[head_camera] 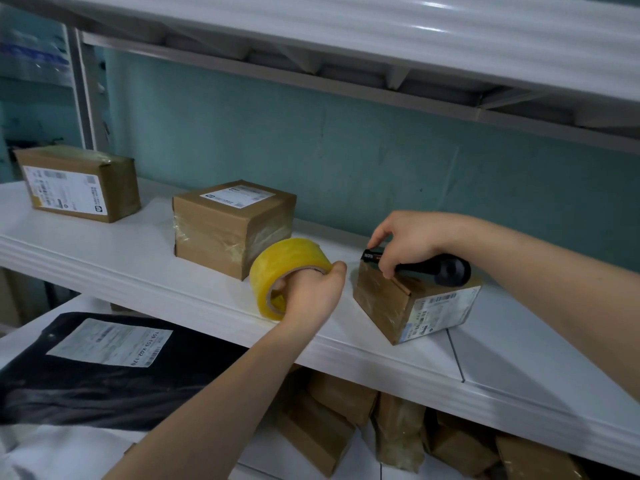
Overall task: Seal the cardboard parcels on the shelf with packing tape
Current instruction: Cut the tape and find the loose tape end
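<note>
Gripping the tape roll (280, 268) mid-frame, left hand (311, 292) sits between middle parcel (214, 233) and right parcel (388, 306); right hand (408, 240) clasps black tool (436, 270) atop it, near shelf (104, 258) edge.

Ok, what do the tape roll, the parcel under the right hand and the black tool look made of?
Tape roll: glossy translucent yellowish plastic film on a brown core, likely cardboard. Parcel: matte brown cardboard, shiny clear tape wrinkled over its side. Black tool: smooth dark body, probably plastic; blur leaves it open.
</note>
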Action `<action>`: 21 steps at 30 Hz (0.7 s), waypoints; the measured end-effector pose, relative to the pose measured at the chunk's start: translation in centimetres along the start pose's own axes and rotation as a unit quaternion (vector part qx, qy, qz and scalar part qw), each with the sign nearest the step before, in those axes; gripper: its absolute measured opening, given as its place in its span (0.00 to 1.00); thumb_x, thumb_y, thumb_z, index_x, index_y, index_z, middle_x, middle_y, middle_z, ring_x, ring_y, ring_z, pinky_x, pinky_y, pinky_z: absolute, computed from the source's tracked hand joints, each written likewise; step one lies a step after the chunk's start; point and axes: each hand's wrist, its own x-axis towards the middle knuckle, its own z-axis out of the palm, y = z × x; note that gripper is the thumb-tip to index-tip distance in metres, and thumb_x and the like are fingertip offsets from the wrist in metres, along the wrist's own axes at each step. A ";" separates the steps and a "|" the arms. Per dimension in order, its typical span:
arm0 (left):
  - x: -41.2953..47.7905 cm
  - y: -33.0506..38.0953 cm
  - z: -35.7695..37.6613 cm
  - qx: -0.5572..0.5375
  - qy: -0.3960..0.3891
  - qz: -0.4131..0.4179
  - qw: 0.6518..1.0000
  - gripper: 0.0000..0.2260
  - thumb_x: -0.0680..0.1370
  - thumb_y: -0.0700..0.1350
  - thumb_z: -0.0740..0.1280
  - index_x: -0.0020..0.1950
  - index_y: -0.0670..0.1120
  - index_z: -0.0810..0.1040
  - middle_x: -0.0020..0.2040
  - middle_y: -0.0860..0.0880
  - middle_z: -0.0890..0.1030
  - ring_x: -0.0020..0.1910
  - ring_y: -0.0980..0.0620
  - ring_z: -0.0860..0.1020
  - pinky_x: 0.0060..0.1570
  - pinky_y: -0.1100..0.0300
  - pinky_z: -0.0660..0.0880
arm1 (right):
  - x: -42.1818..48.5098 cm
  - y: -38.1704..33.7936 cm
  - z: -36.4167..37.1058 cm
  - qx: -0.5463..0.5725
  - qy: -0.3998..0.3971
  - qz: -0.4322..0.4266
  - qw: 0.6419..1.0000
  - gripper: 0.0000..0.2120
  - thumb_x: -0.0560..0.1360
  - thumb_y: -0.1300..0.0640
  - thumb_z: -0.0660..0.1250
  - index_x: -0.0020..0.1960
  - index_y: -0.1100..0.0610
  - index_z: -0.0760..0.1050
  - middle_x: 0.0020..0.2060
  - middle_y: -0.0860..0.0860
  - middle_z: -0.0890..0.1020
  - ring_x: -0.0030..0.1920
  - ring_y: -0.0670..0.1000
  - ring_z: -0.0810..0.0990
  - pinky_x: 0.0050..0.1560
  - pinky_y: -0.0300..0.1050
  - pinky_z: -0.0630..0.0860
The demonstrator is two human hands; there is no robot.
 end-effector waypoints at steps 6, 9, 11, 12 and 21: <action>0.3 0.8 0.5 -0.073 0.017 -0.056 0.996 0.17 0.74 0.43 0.68 0.31 0.53 0.63 0.32 0.50 0.71 0.30 0.54 0.69 0.35 0.60 0.66 | 0.4 0.1 -1.1 0.003 -0.045 -0.012 0.999 0.19 0.63 0.59 0.75 0.54 0.51 0.80 0.37 0.43 0.78 0.40 0.48 0.77 0.41 0.38 0.74; 0.2 1.1 0.9 -0.104 0.013 -0.078 0.991 0.17 0.75 0.41 0.68 0.31 0.52 0.64 0.31 0.51 0.70 0.30 0.54 0.69 0.37 0.59 0.67 | 0.4 0.5 -1.7 0.010 -0.074 -0.022 0.997 0.18 0.64 0.61 0.74 0.54 0.52 0.81 0.35 0.42 0.79 0.36 0.45 0.77 0.35 0.34 0.73; 0.1 1.3 0.9 -0.108 0.016 -0.081 0.991 0.16 0.75 0.41 0.68 0.31 0.52 0.65 0.31 0.51 0.71 0.31 0.54 0.70 0.36 0.60 0.67 | 0.4 1.1 -2.2 0.025 -0.093 -0.023 0.995 0.17 0.65 0.62 0.73 0.54 0.52 0.81 0.32 0.41 0.80 0.33 0.42 0.78 0.32 0.31 0.73; 0.0 1.4 0.9 -0.110 0.016 -0.080 0.991 0.16 0.75 0.41 0.68 0.31 0.52 0.65 0.31 0.51 0.71 0.31 0.55 0.70 0.35 0.62 0.67 | 0.4 1.4 -2.4 0.033 -0.103 -0.024 0.994 0.17 0.66 0.62 0.73 0.54 0.52 0.81 0.31 0.40 0.81 0.31 0.41 0.79 0.31 0.30 0.73; 1.0 1.6 -1.0 -0.097 0.068 -0.068 0.991 0.08 0.76 0.43 0.67 0.39 0.43 0.72 0.33 0.49 0.72 0.32 0.54 0.71 0.33 0.60 0.68 | -0.2 3.0 -2.3 0.069 -0.136 -0.025 0.988 0.18 0.65 0.65 0.73 0.52 0.51 0.81 0.30 0.41 0.82 0.30 0.39 0.79 0.32 0.30 0.74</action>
